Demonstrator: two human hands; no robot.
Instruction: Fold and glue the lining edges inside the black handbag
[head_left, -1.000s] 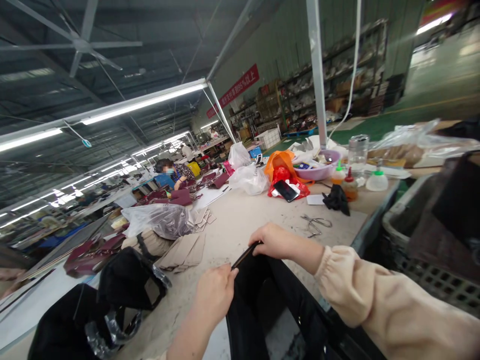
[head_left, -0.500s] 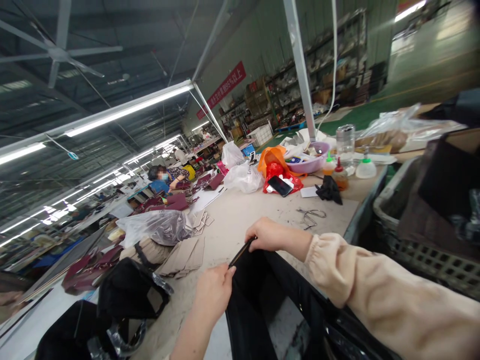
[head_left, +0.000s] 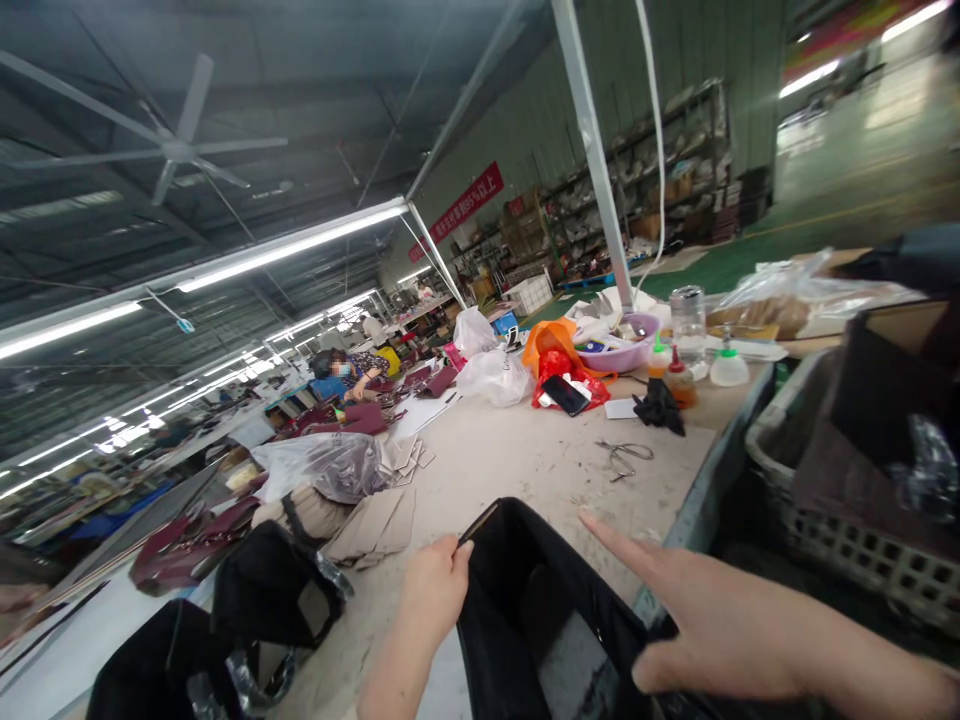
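A black bag (head_left: pixel 487 640) stands before me at the near edge of the table, its mouth facing up and its inside partly in view. My left hand (head_left: pixel 439 580) pinches the bag's upper rim at its left corner, thumb over the edge. On the other side, my right hand (head_left: pixel 720 620) is spread, with the index finger stretched forward and the thumb apart. It hovers by the bag's right edge; whether the thumb touches the fabric I cannot tell. The lower part of the bag runs out of view.
Scissors (head_left: pixel 624 457), a phone (head_left: pixel 565 395) and bottles (head_left: pixel 679 378) lie or stand further back. More black bags (head_left: pixel 274 580) and beige pieces (head_left: pixel 375 525) are at left. A plastic crate (head_left: pixel 862 550) borders the right side. A co-worker (head_left: pixel 360 370) leans over the far table.
My right hand has let go of the bag's rim and moved right and toward me, its fingers opening. My left hand keeps its pinch. The bag's mouth now gapes wider.
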